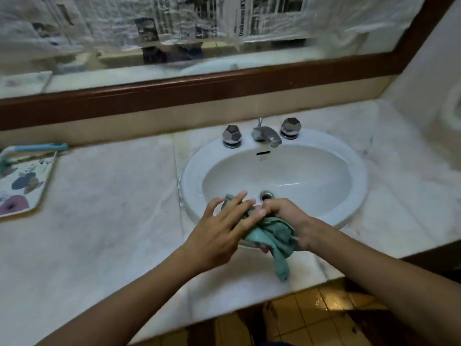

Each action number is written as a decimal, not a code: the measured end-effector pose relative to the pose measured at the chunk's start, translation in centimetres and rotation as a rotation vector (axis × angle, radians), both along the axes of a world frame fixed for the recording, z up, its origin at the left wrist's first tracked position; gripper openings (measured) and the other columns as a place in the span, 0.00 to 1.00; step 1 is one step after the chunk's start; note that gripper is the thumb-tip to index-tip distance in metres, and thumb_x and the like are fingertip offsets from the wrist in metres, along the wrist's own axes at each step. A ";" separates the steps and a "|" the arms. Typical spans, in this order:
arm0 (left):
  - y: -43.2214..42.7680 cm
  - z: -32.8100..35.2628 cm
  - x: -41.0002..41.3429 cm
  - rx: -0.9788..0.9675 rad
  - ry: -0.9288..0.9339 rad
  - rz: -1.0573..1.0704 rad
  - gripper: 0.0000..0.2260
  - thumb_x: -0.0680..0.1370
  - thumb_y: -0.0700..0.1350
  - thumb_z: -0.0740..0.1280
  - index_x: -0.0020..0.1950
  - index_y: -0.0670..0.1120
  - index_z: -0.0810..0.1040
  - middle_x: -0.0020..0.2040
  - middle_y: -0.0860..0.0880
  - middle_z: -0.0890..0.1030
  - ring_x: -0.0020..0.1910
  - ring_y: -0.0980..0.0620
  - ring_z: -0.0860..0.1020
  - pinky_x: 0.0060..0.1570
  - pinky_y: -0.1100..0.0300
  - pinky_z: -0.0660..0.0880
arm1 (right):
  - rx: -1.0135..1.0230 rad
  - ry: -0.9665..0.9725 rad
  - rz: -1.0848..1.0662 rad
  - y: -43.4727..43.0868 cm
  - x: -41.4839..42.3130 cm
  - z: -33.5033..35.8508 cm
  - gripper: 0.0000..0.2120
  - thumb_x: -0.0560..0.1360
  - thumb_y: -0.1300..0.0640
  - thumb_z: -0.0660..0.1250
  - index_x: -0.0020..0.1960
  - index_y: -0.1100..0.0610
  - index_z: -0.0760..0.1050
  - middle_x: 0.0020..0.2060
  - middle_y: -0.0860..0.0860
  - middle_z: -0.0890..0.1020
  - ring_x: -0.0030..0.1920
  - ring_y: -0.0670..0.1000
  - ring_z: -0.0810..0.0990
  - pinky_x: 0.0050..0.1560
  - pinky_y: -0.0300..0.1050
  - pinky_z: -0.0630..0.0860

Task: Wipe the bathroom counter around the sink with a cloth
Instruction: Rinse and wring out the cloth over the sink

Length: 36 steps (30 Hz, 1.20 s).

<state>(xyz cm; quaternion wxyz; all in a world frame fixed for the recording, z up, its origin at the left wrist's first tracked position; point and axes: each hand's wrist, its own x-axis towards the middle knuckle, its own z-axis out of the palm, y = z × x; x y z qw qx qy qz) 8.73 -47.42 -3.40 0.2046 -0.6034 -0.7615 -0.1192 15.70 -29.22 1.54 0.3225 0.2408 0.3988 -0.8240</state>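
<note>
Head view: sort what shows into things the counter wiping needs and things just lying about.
In the job:
teal cloth, gripped by the right hand, the left hand resting on it; marble counter; white sink.

Lying about:
floral tray; light-blue handle behind it; faucet; faceted tap knobs; wood-framed mirror.

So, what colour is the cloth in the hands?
The cloth is teal green; the head view shows it.
</note>
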 end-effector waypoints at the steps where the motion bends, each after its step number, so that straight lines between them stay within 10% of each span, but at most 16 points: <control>1: 1.9 0.3 -0.5 0.066 0.018 -0.034 0.38 0.70 0.40 0.68 0.77 0.47 0.55 0.64 0.42 0.75 0.66 0.41 0.74 0.61 0.45 0.68 | -0.050 -0.008 0.055 1.4 -0.5 0.3 0.10 0.68 0.55 0.57 0.38 0.60 0.73 0.31 0.57 0.72 0.27 0.54 0.73 0.29 0.40 0.69; 7: 10.7 4.4 -3.3 0.096 0.006 -0.132 0.28 0.73 0.43 0.66 0.71 0.40 0.61 0.34 0.46 0.78 0.27 0.45 0.75 0.25 0.57 0.70 | -0.104 0.005 0.486 9.3 -3.0 1.9 0.18 0.63 0.44 0.62 0.40 0.59 0.71 0.27 0.51 0.67 0.22 0.46 0.64 0.25 0.36 0.57; 13: 14.6 7.4 -6.4 -0.100 0.194 -0.165 0.22 0.77 0.39 0.61 0.71 0.36 0.63 0.39 0.43 0.79 0.30 0.43 0.77 0.24 0.54 0.73 | -0.081 0.056 0.542 14.4 -4.2 3.5 0.15 0.67 0.46 0.68 0.40 0.58 0.72 0.25 0.50 0.67 0.23 0.46 0.64 0.24 0.36 0.60; 18: 15.3 9.8 -7.8 -0.230 0.185 -0.155 0.05 0.72 0.36 0.61 0.41 0.39 0.76 0.31 0.44 0.74 0.22 0.43 0.73 0.18 0.60 0.65 | -0.093 0.072 0.594 15.6 -5.2 4.4 0.16 0.69 0.45 0.73 0.40 0.55 0.73 0.24 0.49 0.67 0.24 0.46 0.65 0.24 0.36 0.62; 24: 16.3 12.1 -8.3 -0.334 0.125 -0.030 0.10 0.66 0.45 0.72 0.33 0.42 0.73 0.26 0.44 0.75 0.20 0.41 0.72 0.24 0.61 0.66 | 0.402 0.280 0.672 15.7 -6.4 6.5 0.15 0.66 0.60 0.75 0.28 0.53 0.70 0.23 0.50 0.67 0.23 0.47 0.59 0.26 0.38 0.55; 30: 19.2 7.6 -6.3 -0.583 -0.615 0.432 0.07 0.73 0.42 0.64 0.35 0.43 0.71 0.30 0.48 0.68 0.31 0.46 0.69 0.26 0.59 0.62 | 1.483 0.561 0.711 14.5 -8.3 1.8 0.13 0.68 0.64 0.68 0.29 0.58 0.66 0.24 0.52 0.71 0.22 0.52 0.69 0.20 0.35 0.61; 36: 19.1 5.1 -7.5 -0.387 -1.438 0.572 0.10 0.65 0.38 0.68 0.30 0.43 0.66 0.24 0.46 0.62 0.25 0.48 0.59 0.28 0.60 0.57 | 1.809 0.906 0.726 14.9 -9.7 -0.9 0.04 0.66 0.61 0.68 0.41 0.57 0.78 0.29 0.49 0.68 0.31 0.55 0.69 0.29 0.41 0.59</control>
